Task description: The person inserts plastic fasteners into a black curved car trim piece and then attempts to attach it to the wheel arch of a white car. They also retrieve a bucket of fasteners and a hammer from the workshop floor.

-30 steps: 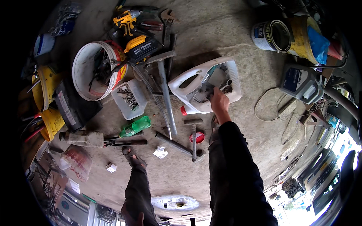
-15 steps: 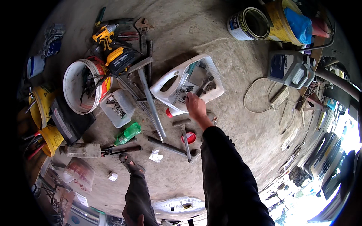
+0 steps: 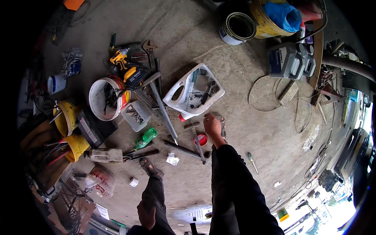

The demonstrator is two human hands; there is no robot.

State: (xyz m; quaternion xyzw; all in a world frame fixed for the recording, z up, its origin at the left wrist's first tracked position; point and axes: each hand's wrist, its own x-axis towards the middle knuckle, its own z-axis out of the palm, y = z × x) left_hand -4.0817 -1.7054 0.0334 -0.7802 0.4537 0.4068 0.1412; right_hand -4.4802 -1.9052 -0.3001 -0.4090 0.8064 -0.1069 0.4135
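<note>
My right hand (image 3: 212, 126) is closed just below the cut-open white plastic jug (image 3: 194, 90); anything in it is too small to make out. The jug lies on its side, red cap toward me, with small metal parts, sockets and a long tool inside. Near that hand are a hammer (image 3: 197, 145) and a red round lid (image 3: 203, 139), with my sandalled foot beside them. My left hand (image 3: 145, 215) rests on my left leg, its fingers not clearly visible.
Left: a bucket of tools (image 3: 94, 100), a tub of metal parts (image 3: 139, 121), a yellow drill (image 3: 119, 56), metal bars (image 3: 166, 121), a green bottle (image 3: 147, 138). Right: cans (image 3: 231, 37), grey jugs (image 3: 284, 62), coiled cable (image 3: 250, 94), a screwdriver (image 3: 253, 162).
My right hand has come out of the white jug and moved down toward me. The head view has shifted, showing more floor at the top left and a screwdriver at the right.
</note>
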